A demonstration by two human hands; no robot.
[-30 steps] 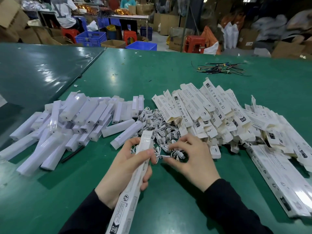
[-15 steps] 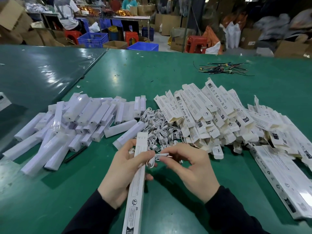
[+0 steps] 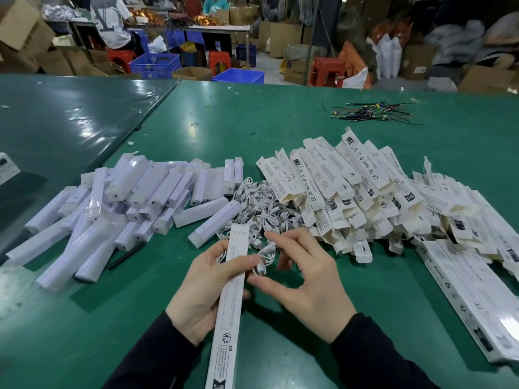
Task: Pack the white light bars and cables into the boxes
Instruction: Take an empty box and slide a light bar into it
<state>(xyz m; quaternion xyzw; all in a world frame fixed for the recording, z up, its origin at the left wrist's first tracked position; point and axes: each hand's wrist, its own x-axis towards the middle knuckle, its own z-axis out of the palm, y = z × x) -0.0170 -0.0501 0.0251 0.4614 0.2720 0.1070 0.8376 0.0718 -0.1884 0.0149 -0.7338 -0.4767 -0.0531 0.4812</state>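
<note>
My left hand [image 3: 200,293] grips a long white box [image 3: 229,318] that points away from me over the green table. My right hand [image 3: 306,284] pinches a small coiled white cable [image 3: 265,255] just beside the box's far part. Behind the hands lies a heap of coiled white cables [image 3: 264,204]. A pile of white light bars [image 3: 126,203] spreads to the left. Many flat white boxes [image 3: 359,192] are heaped to the right.
Closed long boxes [image 3: 466,299] lie at the right edge. A bundle of dark wires [image 3: 368,110] sits far back on the green table [image 3: 280,122]. A black stick [image 3: 126,255] lies by the light bars. Beyond the table are cartons, blue crates, red stools and seated people.
My right hand has lifted a coiled cable out of the heap and drawn it toward me, beside the box. The left hand keeps hold of the box, now turned straighter.
</note>
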